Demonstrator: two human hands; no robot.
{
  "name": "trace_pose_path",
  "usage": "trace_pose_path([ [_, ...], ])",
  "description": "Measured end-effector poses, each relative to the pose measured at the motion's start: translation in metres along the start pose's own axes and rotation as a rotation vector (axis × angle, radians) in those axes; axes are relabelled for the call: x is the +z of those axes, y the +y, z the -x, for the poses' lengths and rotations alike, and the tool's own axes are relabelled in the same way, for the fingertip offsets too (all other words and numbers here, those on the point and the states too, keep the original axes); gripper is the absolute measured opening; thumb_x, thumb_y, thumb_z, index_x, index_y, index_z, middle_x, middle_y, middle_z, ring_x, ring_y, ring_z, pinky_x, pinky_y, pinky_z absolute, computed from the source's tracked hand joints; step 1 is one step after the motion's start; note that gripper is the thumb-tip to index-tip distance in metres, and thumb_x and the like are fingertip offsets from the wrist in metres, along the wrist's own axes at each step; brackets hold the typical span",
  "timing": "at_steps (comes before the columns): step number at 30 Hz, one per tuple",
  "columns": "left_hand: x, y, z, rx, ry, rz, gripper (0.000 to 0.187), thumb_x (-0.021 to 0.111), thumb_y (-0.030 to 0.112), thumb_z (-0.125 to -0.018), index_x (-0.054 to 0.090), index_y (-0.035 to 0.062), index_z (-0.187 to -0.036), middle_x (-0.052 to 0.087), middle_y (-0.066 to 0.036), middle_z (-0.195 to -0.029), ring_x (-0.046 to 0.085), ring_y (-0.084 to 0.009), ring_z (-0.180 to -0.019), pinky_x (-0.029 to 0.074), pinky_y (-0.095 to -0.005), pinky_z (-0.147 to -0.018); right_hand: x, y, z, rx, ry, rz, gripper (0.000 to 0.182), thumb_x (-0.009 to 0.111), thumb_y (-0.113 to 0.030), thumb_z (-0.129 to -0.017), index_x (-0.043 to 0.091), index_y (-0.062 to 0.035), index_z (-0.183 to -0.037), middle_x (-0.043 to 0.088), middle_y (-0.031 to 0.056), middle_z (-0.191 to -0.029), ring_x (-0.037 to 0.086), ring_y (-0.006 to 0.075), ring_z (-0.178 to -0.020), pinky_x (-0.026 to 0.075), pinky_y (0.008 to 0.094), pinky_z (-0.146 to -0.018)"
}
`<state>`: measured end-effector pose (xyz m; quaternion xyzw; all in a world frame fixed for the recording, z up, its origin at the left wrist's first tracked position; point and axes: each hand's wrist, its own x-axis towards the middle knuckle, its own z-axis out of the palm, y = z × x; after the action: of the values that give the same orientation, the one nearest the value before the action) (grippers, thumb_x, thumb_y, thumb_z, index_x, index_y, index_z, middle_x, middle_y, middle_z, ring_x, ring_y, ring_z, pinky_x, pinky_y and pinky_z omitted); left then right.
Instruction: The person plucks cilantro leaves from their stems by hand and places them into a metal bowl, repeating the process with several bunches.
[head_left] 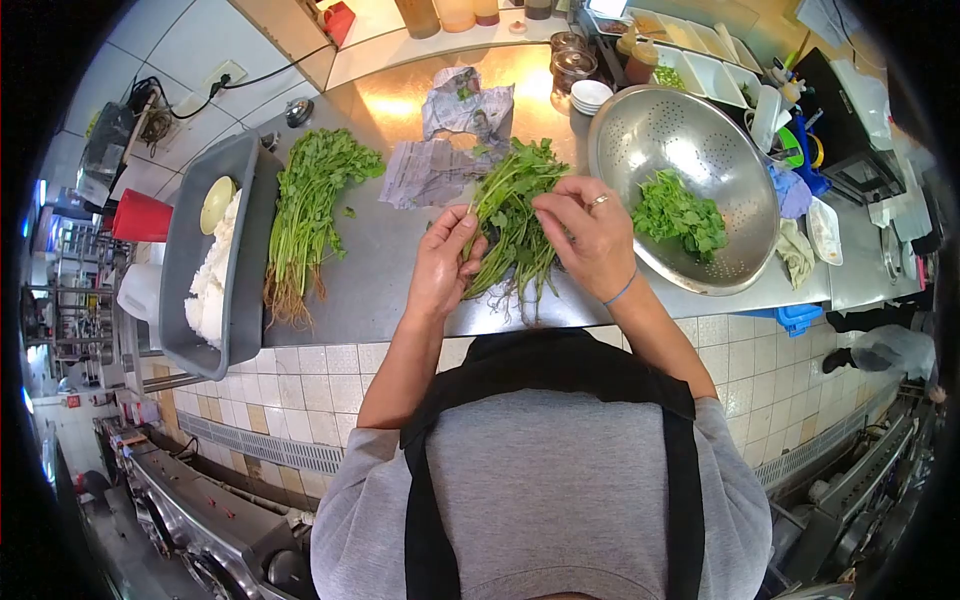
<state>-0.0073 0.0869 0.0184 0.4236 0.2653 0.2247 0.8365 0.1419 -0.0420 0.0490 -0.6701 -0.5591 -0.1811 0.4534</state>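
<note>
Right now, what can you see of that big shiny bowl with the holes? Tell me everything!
The big bowl is round and silvery and looks like metal, with a smooth rim and lots of tiny holes in its wall. It sits open side up on the counter, its near rim close to the front edge. A loose heap of green leaves rests inside. The right hand is at its left side; I can't tell whether they touch.
</note>
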Motion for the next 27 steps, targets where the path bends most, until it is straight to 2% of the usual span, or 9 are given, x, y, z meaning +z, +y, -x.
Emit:
trace_pose_path([
  [2, 0.0, -0.006, 0.0, 0.0, -0.029, 0.017, 0.013, 0.053, 0.013, -0.095, 0.053, 0.0043, -0.104, 0.05, 0.0, -0.082, 0.044, -0.0061, -0.064, 0.031, -0.0168, -0.047, 0.0, -0.001, 0.0, -0.029, -0.06, 0.033, 0.019, 0.072, -0.003, -0.07, 0.066, -0.0096, -0.088, 0.057, 0.0058, -0.089, 0.059, 0.0236, -0.075, 0.047, 0.0341, -0.067],
  [6, 0.005, -0.008, 0.002, 0.018, -0.063, 0.029, 0.013, 0.056, 0.011, -0.093, 0.052, 0.0044, -0.104, 0.051, 0.001, -0.083, 0.045, -0.0063, -0.066, 0.033, -0.0172, -0.048, 0.003, 0.004, 0.001, -0.08, -0.009, 0.044, 0.018, 0.072, -0.007, -0.069, 0.065, -0.0107, -0.085, 0.058, 0.003, -0.089, 0.057, 0.0213, -0.074, 0.045, 0.0345, -0.066],
  [15, 0.003, -0.012, 0.0, 0.079, -0.099, 0.111, 0.016, 0.057, 0.01, -0.092, 0.052, 0.0065, -0.106, 0.052, 0.0, -0.087, 0.048, -0.009, -0.074, 0.035, -0.0174, -0.052, -0.014, 0.012, 0.014, -0.005, 0.045, 0.109, 0.016, 0.07, -0.006, -0.07, 0.065, -0.0101, -0.084, 0.058, 0.0044, -0.088, 0.057, 0.0226, -0.076, 0.044, 0.0348, -0.066],
  [21, 0.006, -0.012, 0.0, 0.101, -0.078, 0.073, 0.014, 0.055, 0.006, -0.092, 0.051, 0.0044, -0.105, 0.052, -0.001, -0.082, 0.046, -0.0073, -0.068, 0.034, -0.0179, -0.05, -0.02, 0.013, 0.016, 0.027, 0.086, 0.124, 0.017, 0.071, -0.006, -0.07, 0.065, -0.0102, -0.085, 0.057, 0.0045, -0.089, 0.057, 0.0225, -0.076, 0.044, 0.0354, -0.066],
  [27, 0.012, -0.015, 0.002, 0.18, -0.059, 0.004, 0.016, 0.056, 0.004, -0.091, 0.05, 0.0039, -0.105, 0.051, -0.001, -0.081, 0.045, -0.0058, -0.066, 0.033, -0.0173, -0.049, -0.014, 0.003, 0.014, -0.047, 0.064, 0.113, 0.023, 0.072, -0.008, -0.067, 0.066, -0.0138, -0.089, 0.057, 0.0016, -0.09, 0.055, 0.0202, -0.075, 0.042, 0.0347, -0.065],
])
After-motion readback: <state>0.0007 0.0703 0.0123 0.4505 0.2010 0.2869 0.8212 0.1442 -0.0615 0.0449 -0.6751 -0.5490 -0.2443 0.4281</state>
